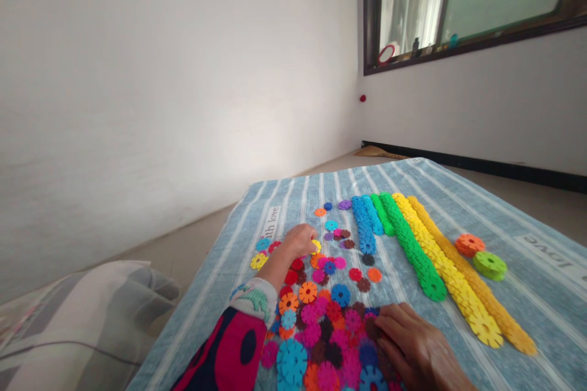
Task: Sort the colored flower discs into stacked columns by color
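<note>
My left hand (300, 241) reaches over the far part of a loose pile of mixed plastic snowflake discs. Its fingers are curled, with a yellow snowflake disc (316, 247) at the fingertips. A second yellow disc (259, 261) lies left of my wrist. My right hand (413, 342) rests palm down at the pile's near right edge, fingers stretched over several discs. Pink discs (312, 313), an orange disc (307, 292) and a large light blue disc (291, 361) lie in the pile between my hands.
Right of the pile, overlapping discs form rows by colour: blue (364, 226), green (410, 250), yellow (444, 272) and amber (486, 299). Orange (469, 244) and lime green stacks (490, 264) stand further right. A striped blue cloth (527, 281) covers the table. A white wall (183, 73) rises behind.
</note>
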`<act>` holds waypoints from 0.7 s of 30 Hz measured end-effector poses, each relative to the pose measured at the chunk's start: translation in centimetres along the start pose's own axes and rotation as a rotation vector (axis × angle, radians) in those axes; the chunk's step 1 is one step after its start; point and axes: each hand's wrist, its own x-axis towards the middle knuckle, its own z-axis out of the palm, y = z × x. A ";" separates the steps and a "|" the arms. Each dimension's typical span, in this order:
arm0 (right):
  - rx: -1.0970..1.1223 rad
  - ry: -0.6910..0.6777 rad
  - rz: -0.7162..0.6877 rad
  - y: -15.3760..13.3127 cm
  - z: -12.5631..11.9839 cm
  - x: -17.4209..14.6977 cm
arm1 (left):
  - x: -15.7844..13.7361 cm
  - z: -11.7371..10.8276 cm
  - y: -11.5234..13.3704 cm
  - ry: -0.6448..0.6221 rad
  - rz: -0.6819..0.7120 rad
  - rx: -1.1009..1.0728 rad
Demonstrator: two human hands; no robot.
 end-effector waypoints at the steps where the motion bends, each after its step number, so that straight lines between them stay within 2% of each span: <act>1: 0.004 0.007 0.003 -0.1 0.0 0.0 | 0.1 0.0 -0.1 -0.009 -0.012 0.003; 7: 0.029 0.004 0.042 -0.4 -0.2 0.1 | -0.1 0.2 -0.2 0.037 -0.030 -0.019; 11: 0.054 0.046 0.076 -0.5 -0.1 0.0 | -1.8 -0.1 0.6 0.086 0.013 -0.096; 17: 0.180 0.224 0.104 -1.1 -1.3 0.6 | -7.8 0.2 4.4 0.064 0.146 -0.317; 21: 0.352 0.176 0.194 -2.4 -2.5 1.3 | -12.4 1.9 7.2 -0.033 0.200 -0.389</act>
